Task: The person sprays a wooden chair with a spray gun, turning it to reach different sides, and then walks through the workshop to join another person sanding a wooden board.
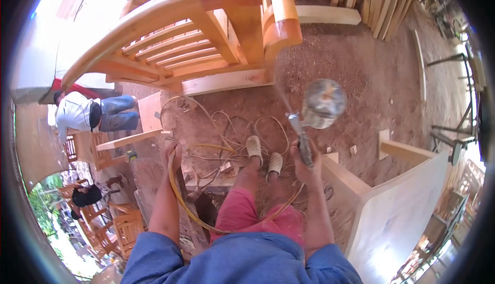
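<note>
My right hand (308,164) is wrapped round the handle of a spray gun (304,147), whose round metal cup (324,103) sits to the right of its nozzle. A pale mist rises from the nozzle toward the orange-brown wooden bench (206,41). On the left, my left hand (173,155) is closed round a yellow hose (178,193). The hose hangs in a loop across my lap toward my right side. The bench has a slatted part and a thick curved rail, and stands beyond both hands.
Coiled hoses (211,155) lie on the dirt floor by my feet. A pale wooden table (397,206) lies at the right. At the left a person (77,111) bends over near wooden furniture. Planks (381,5) lean at the top right, and chairs (129,230) stand lower left.
</note>
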Motion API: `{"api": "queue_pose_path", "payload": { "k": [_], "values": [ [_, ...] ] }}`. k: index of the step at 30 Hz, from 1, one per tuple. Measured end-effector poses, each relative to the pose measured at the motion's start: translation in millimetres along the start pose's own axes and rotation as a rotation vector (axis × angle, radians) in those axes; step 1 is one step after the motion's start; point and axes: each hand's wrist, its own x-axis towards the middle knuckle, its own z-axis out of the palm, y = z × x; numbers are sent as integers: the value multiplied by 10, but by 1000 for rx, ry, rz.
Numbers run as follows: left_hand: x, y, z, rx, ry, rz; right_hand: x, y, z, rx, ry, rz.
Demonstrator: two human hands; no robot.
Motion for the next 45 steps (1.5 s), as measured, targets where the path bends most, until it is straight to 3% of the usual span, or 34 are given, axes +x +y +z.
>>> {"api": "queue_pose_path", "payload": {
  "k": [1, 8, 14, 19, 24, 29, 32, 35, 40, 45],
  "values": [
    [-14, -7, -1, 12, 10, 10, 1, 21, 87, 95, -2, 73],
    [-73, -273, 121, -33, 14, -91, 148, 320, 73, -33, 86, -29],
    [-68, -259, 96, -68, 11, -77, 368, -453, -475, 505, 43, 232],
    [-52, -335, 243, 26, -40, -72, 299, -1015, -841, 567, -55, 74],
    [-147, -159, 222, 18, 34, -100, -25, -1495, -1220, 667, -204, -75],
    [-248, -3, 209, -15, 90, -129, -423, -1741, -1373, 579, -322, -130],
    [-406, 112, 216, -39, 131, -152, -634, -1877, -1275, 359, -322, -268],
    [-564, 209, 201, -75, 175, -179, -746, -1886, -1267, 196, -370, -240],
    [-818, 327, 147, -179, 257, -234, -803, -2270, -1191, 25, -52, -262],
    [-934, 463, -27, -388, 362, -276, -739, -2500, -1072, -21, 172, -508]
  ]
}}
